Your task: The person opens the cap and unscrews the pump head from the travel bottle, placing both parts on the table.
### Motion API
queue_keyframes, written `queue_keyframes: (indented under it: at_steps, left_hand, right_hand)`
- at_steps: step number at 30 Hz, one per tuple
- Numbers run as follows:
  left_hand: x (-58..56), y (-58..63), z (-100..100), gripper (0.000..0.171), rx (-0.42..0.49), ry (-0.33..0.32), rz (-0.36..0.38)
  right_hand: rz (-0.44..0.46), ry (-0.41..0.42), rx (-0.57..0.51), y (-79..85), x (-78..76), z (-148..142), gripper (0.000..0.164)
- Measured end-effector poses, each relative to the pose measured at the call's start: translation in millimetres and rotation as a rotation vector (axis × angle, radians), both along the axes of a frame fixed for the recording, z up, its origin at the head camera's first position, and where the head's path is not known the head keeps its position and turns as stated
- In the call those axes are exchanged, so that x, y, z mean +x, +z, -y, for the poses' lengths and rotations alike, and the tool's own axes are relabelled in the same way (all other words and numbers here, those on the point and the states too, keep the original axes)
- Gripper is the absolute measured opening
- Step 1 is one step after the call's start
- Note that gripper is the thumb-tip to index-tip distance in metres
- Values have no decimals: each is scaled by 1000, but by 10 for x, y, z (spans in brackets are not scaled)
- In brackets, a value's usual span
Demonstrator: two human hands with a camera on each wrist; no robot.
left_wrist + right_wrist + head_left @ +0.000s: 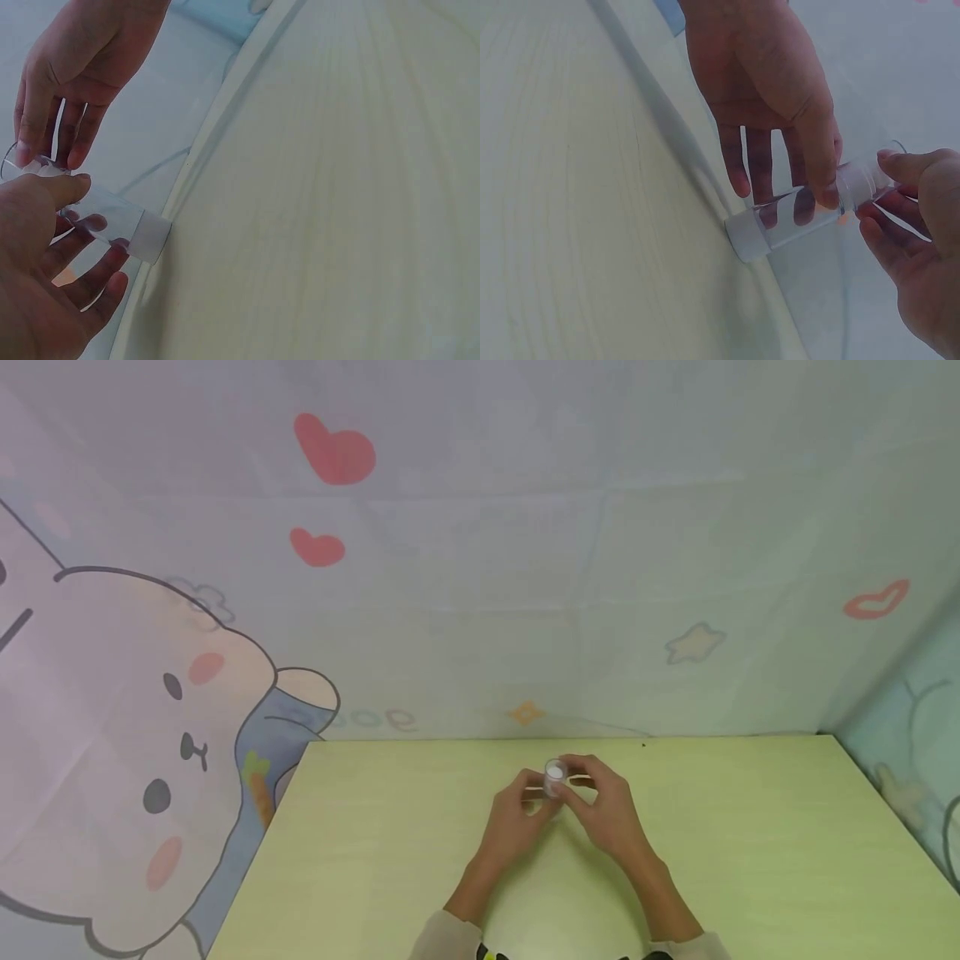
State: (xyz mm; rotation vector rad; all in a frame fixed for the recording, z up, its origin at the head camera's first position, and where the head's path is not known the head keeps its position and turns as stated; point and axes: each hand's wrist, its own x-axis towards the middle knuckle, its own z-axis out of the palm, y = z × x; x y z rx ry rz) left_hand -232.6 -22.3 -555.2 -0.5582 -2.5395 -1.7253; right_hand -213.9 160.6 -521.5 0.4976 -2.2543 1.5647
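A slim clear bottle (555,774) with a white base (747,236) stands upright between the two hands, above the far half of the table. Near its top sit a white collar (857,184) and a clear cap (889,153). My left hand (513,823) holds the clear body, thumb on one side and fingers on the other. Higher up, my right hand (609,812) pinches the cap between thumb and fingers, as the right wrist view shows. Whether the base touches the table cannot be told.
A pale yellow-green table (360,852) spreads under the hands. Behind it hangs a light cloth backdrop (480,568) printed with hearts and a star. A large cartoon animal (135,735) is printed on the cloth at the left. A tiny dark speck (643,745) lies near the table's back edge.
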Motion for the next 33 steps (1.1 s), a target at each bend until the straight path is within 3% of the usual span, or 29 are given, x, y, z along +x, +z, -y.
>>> queue_keyframes:
  at_steps: [17, 33]
  left_hand:
    - [-11, 2, 4, 29, 16, -3, -18]
    - [-5, -21, 8, 27, 13, 1, -3]
  right_hand:
    - [-53, -22, 51, 68, 23, -14, 38]
    - [-64, -34, -2, 100, 36, -15, 37]
